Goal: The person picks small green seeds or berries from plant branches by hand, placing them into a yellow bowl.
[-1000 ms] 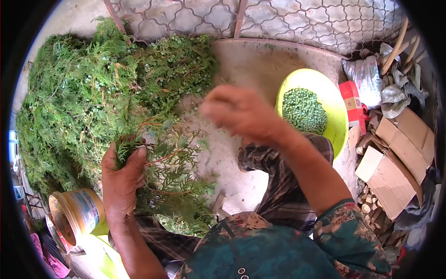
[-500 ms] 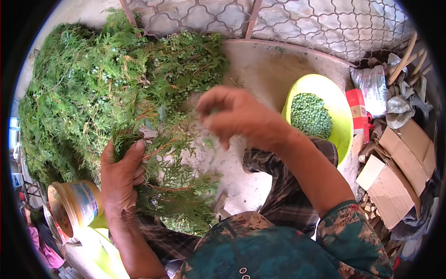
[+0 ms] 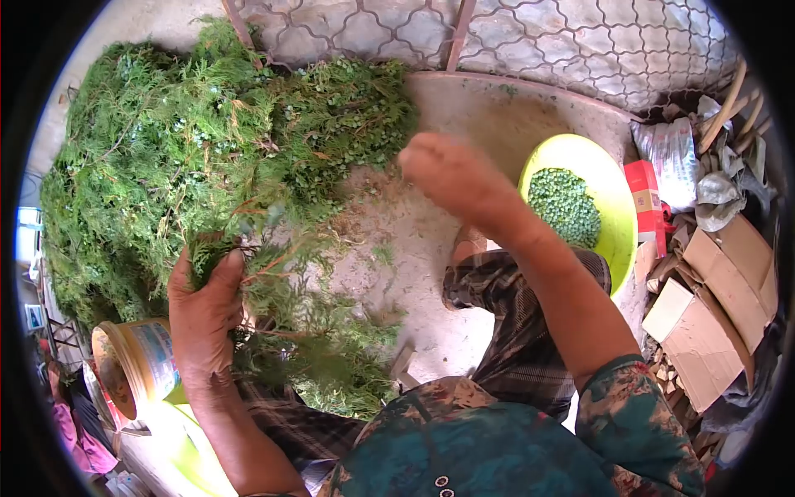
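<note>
My left hand (image 3: 205, 311) is wrapped round the stem end of a leafy evergreen sprig (image 3: 286, 277), with its fronds spreading to the right over loose cuttings. Up and to the right, my right hand (image 3: 460, 174) is closed and a little blurred, held above the floor between the greenery and a yellow-green basin (image 3: 619, 240). Whatever it may hold is hidden by the curled fingers. Small round green cones or berries (image 3: 565, 207) lie inside the basin. A big heap of evergreen branches (image 3: 157, 157), dotted with similar cones, covers the floor at the left.
A yellowish bucket (image 3: 137, 364) lies tipped at the lower left. On the right are a red box (image 3: 644, 203), flattened cardboard (image 3: 704, 348) and plastic bags (image 3: 667, 161). A metal lattice (image 3: 538, 41) runs along the back. More trimmed sprigs (image 3: 356, 364) lie between my knees.
My right hand has moved up and right, away from the sprig toward the basin, and its fingers have closed. My left hand still grips the sprig. The view has shifted slightly.
</note>
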A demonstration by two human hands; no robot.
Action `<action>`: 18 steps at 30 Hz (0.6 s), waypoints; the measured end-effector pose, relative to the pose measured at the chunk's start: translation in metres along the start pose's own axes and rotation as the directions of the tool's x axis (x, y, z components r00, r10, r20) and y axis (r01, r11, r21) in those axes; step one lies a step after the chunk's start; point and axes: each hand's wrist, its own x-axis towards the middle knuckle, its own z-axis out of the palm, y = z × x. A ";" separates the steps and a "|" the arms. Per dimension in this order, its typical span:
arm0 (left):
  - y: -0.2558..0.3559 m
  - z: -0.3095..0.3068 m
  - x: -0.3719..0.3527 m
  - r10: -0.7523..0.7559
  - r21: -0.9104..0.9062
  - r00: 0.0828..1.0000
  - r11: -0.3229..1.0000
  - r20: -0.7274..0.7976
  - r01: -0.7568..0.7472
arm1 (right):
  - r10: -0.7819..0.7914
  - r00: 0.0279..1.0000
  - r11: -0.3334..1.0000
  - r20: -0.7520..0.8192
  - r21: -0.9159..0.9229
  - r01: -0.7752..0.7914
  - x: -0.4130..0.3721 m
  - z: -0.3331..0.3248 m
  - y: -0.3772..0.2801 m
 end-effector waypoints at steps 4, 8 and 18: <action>0.005 0.006 -0.006 -0.128 -0.010 0.992 0.992 -0.004 0.127 | 0.134 0.983 0.930 0.123 0.328 -0.168 0.001 0.015 0.005; 0.007 0.018 -0.014 -0.189 -0.075 0.979 0.978 0.074 0.194 | 0.069 0.960 0.945 0.270 0.292 -0.149 0.001 0.036 0.013; 0.000 0.030 -0.015 -0.165 -0.044 0.962 0.983 0.218 0.178 | 0.164 0.889 0.936 0.428 0.218 -0.277 -0.005 0.066 0.008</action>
